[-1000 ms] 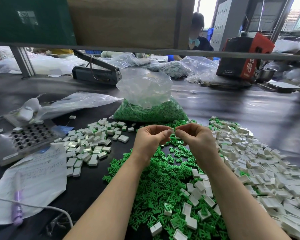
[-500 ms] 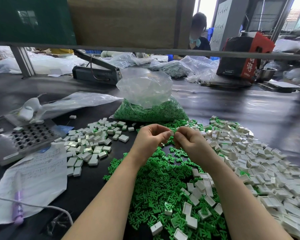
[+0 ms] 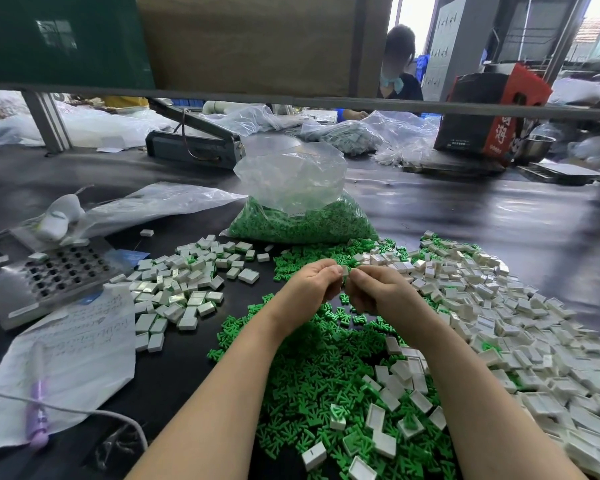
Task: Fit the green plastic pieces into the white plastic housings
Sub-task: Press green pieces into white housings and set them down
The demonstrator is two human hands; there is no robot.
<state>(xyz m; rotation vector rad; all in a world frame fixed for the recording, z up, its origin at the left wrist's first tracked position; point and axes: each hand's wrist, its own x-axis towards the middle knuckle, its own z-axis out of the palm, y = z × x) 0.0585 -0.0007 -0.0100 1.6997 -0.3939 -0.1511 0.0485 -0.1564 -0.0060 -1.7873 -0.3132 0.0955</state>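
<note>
Dark table, housing between hands

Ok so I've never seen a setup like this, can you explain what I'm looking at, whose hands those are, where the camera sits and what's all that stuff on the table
There is no machine here. One camera worn on a person's head looks forward and down, so the two bare arms reaching in from the bottom are the wearer's own. The left hand and right hand meet above the dark table and together pinch a small white housing; whether a green piece is already in it is too small to tell. Below them lies a heap of loose green pieces. To the right is a big pile of white housings, and to the left a smaller pile of white housings. Behind stands a clear bag of green pieces. At far left sit a metal tray with holes and a handwritten paper.
</note>
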